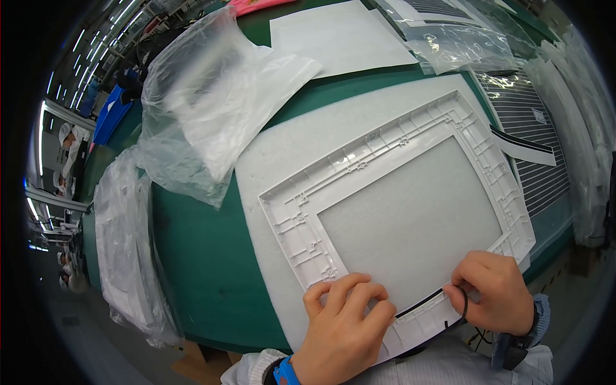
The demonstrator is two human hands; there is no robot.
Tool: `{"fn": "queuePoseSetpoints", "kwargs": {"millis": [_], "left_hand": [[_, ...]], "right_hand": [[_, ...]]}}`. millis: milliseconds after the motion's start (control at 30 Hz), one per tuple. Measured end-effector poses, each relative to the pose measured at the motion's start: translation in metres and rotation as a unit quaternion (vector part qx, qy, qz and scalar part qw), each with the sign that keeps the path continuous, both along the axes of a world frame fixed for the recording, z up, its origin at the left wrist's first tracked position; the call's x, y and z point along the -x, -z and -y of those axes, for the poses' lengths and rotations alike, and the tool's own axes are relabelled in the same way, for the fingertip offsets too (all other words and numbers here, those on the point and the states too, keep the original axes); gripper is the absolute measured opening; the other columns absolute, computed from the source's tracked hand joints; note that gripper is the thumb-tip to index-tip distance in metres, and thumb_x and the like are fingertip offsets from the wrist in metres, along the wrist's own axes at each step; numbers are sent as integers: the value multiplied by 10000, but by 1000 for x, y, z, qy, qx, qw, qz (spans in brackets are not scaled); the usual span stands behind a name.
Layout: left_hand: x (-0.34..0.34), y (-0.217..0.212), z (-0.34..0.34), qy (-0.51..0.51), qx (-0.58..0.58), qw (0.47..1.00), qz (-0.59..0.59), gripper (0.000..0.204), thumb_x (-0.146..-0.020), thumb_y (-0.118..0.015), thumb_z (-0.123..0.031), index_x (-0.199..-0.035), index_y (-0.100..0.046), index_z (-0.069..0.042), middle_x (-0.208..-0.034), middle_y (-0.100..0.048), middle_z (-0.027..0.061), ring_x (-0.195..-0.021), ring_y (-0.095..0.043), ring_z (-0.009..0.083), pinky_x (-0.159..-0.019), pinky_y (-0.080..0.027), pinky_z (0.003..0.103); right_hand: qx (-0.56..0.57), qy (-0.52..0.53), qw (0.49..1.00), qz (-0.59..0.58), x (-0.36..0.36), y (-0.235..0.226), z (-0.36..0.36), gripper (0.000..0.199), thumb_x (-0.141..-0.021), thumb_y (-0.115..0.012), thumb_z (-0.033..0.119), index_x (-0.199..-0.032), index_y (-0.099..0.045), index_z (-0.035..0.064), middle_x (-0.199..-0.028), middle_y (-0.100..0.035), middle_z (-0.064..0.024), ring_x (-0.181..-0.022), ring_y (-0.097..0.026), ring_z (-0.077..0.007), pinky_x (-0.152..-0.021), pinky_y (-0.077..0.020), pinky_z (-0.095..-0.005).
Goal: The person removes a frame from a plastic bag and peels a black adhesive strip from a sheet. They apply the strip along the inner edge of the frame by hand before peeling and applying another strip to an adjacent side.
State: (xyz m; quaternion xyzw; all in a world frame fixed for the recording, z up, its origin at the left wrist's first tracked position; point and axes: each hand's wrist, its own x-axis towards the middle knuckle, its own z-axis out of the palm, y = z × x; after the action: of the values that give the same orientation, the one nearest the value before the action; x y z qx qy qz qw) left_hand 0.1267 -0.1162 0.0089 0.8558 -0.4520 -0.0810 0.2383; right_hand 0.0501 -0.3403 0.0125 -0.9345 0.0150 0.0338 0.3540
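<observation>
A white plastic frame [378, 156], ribbed side up, lies tilted on a white foam sheet [256, 160]. Along its near inner edge runs a thin black strip [420, 303]. My right hand [497, 292] pinches this strip between thumb and fingers at the near right, and the loose end curls down past the thumb. My left hand [346, 330] bends its fingers over the frame's near left part, gripping it beside the strip's left end. Its fingertips are partly hidden. Most of the frame's near left corner is covered by that hand.
The foam sheet rests on a green table [199, 269]. Crumpled clear plastic bags [192, 102] and a wrapped stack [125, 250] lie left. White paper [340, 38] is at the back. On the right are striped sheets with black strips [536, 141] and more wrapped parts [577, 122].
</observation>
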Motion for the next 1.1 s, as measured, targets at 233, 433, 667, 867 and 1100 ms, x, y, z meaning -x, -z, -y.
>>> {"fn": "queuePoseSetpoints", "kwargs": {"millis": [233, 433, 667, 867, 1100], "left_hand": [[-2, -1, 0, 0, 41, 999, 12, 139, -761, -710, -131, -859, -611, -139, -987, -581, 26, -1084, -529, 249, -906, -265, 439], [-3, -3, -2, 8, 38, 999, -8, 165, -769, -713, -119, -898, -611, -140, -1016, -575, 35, -1110, -520, 258, -932, -269, 441], [-20, -54, -23, 59, -90, 990, -86, 372, -771, -736, -98, -1121, -613, -126, -1252, -547, 95, -1292, -439, 335, -1033, -322, 510], [-40, -17, 25, 118, 5, 963, -244, 331, -779, -741, -29, -1065, -594, -108, -1336, -462, 157, -1361, -356, 420, -1068, -301, 569], [-39, -4, 30, 122, -7, 960, -252, 407, -704, -716, 60, -1038, -574, -123, -1483, -337, 170, -1467, -127, 482, -1153, -101, 651]], "right_hand": [[8, -18, 1000, -6, -2, -2, 1, 191, -743, -748, 31, -737, -558, 37, -666, -551, -81, -555, -555, -242, -486, -427, -347], [10, -24, 1000, -4, -4, -2, 3, 190, -745, -745, 32, -736, -555, 43, -659, -542, -79, -553, -552, -246, -481, -424, -349], [-7, -22, 1000, 10, 1, 3, 6, 186, -736, -746, 31, -739, -562, 50, -658, -540, -78, -556, -551, -256, -482, -423, -354], [-18, -4, 1000, 22, 3, 5, 6, 180, -729, -749, 41, -745, -570, 50, -671, -547, -80, -575, -563, -272, -500, -433, -367], [-24, -8, 999, 24, 1, 6, 6, 174, -728, -745, 37, -740, -571, 47, -670, -554, -79, -569, -569, -258, -494, -433, -357]]}}
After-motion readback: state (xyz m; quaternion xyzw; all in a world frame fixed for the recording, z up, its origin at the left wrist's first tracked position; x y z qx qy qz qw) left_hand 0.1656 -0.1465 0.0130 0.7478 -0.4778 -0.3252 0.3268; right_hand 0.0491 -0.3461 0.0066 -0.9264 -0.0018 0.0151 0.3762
